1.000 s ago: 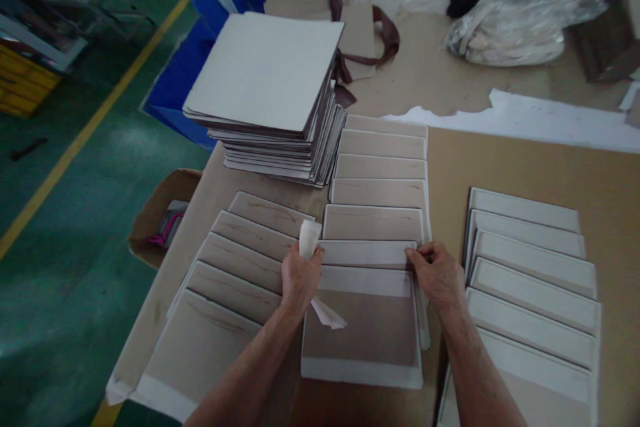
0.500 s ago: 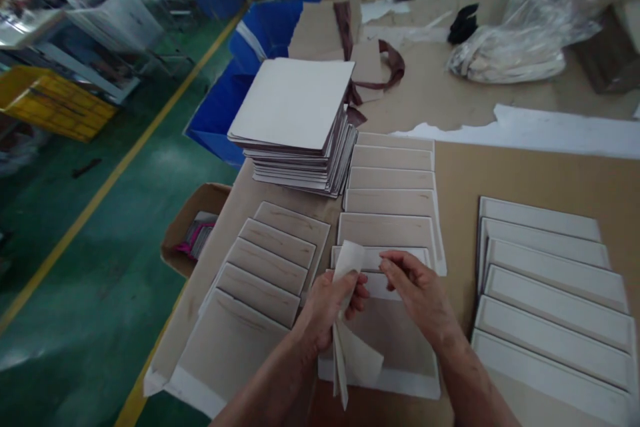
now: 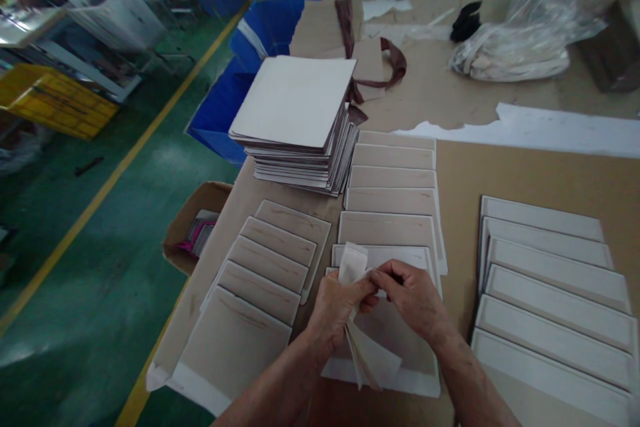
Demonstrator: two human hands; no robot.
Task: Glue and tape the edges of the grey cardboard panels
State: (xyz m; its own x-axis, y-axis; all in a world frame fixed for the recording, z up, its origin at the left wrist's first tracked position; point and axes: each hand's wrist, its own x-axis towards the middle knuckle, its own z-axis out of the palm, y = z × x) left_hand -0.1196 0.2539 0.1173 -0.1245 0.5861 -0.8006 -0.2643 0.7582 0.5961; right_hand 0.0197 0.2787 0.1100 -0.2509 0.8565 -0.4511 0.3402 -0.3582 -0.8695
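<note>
A small bundle of pale paper-like strips (image 3: 353,260) is gripped in my left hand (image 3: 331,310); its lower ends fan out below the fist. Close against the left thumb, my right hand (image 3: 416,297) pinches the edge of one strip between thumb and forefinger. Both hands are over the middle row of overlapping beige panels (image 3: 393,230), just above the nearest panel. Part of that panel is hidden by the hands and the strips.
Left of my hands lies a slanted row of panels (image 3: 273,273), and to the right another row of pale panels (image 3: 555,297). Behind stands a tall panel stack (image 3: 295,103). A cardboard box (image 3: 183,233) sits beside the table; a clear plastic bag (image 3: 520,53) lies at the back.
My right hand has moved left to meet the left hand and now pinches a strip. The bundle in my left hand has shifted slightly right, its lower ends swinging right.
</note>
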